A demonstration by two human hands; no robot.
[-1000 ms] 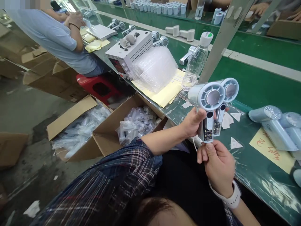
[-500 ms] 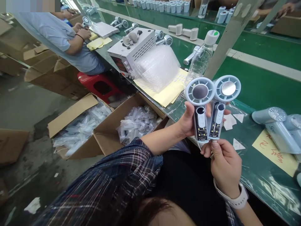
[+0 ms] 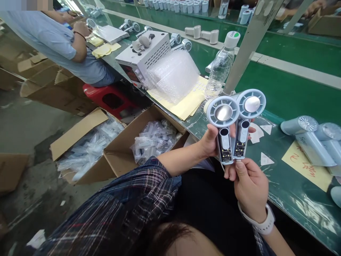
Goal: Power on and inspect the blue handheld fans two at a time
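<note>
Two light-blue handheld fans, a left one and a right one, stand side by side above the table edge. Both have round ribbed heads with silver centres and dark circuit boards showing in the handles. My left hand is closed around the two handles, with fingertips showing behind the right fan. Below them my right hand pinches a white cable plug at the bottom of the right fan's handle. A thin white cable hangs beneath the left fan; where it runs is partly hidden by my fingers.
A clear bottle and a white power supply box with bubble wrap stand on the green table. More fans lie on a yellow note at right. Open cartons hold bagged parts. A co-worker sits at left.
The whole view has shifted slightly. The fans are tilted a little, and the left one's centre now looks bright. My grip on the fans and plug looks the same.
</note>
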